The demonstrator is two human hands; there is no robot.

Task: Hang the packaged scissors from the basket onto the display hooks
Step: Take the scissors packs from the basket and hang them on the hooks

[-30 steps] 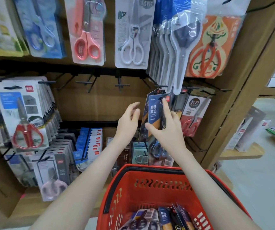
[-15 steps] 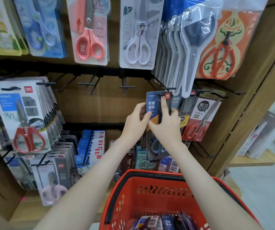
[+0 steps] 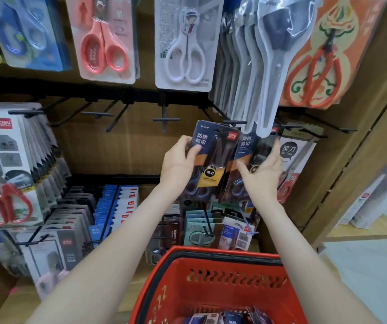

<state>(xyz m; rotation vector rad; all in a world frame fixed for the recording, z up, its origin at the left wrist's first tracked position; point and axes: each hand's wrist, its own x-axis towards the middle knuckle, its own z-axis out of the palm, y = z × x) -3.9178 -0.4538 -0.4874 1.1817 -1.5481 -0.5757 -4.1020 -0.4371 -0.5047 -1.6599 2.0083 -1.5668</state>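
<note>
My left hand (image 3: 179,160) grips a dark blue scissors pack (image 3: 211,157) by its left edge, thumb on the front, with the pack's top at a black display hook (image 3: 234,122). My right hand (image 3: 263,174), fingers spread and straight, rests against the hanging dark blue packs (image 3: 248,146) just to the right. The red basket (image 3: 211,256) sits below my arms, with several more scissors packs (image 3: 232,318) lying in its bottom.
Empty black hooks (image 3: 164,119) jut out left of the held pack. Hanging packs of scissors fill the upper row (image 3: 183,43) and the left side (image 3: 5,171). A wooden side panel (image 3: 363,148) bounds the display on the right, and lower hooks (image 3: 207,226) carry small packs.
My right hand let go of the pack and shifted right onto the hung packs. My left hand now holds the pack alone, tilted near the hook. The view moved closer.
</note>
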